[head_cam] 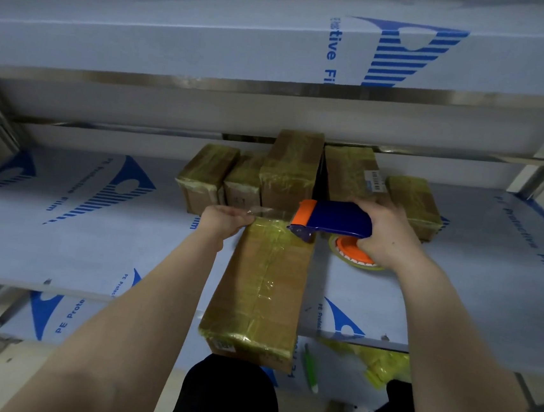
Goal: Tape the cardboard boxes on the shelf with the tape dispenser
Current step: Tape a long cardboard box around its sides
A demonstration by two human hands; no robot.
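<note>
A long cardboard box point(259, 291) wrapped in yellowish tape lies on the shelf point(93, 248), its near end jutting past the front edge. My right hand point(384, 236) grips the blue and orange tape dispenser point(332, 220) over the box's far right corner. My left hand point(224, 219) pinches the free end of the clear tape point(263, 211), stretched from the dispenser across the box's far end. The tape roll point(355, 255) with its orange hub shows under my right hand.
Several taped cardboard boxes point(287, 170) stand in a row at the back of the shelf. An upper shelf point(212, 50) overhangs close above. Below, a lower shelf holds a green and white pen-like tool point(310, 367) and yellow tape scraps point(381, 366).
</note>
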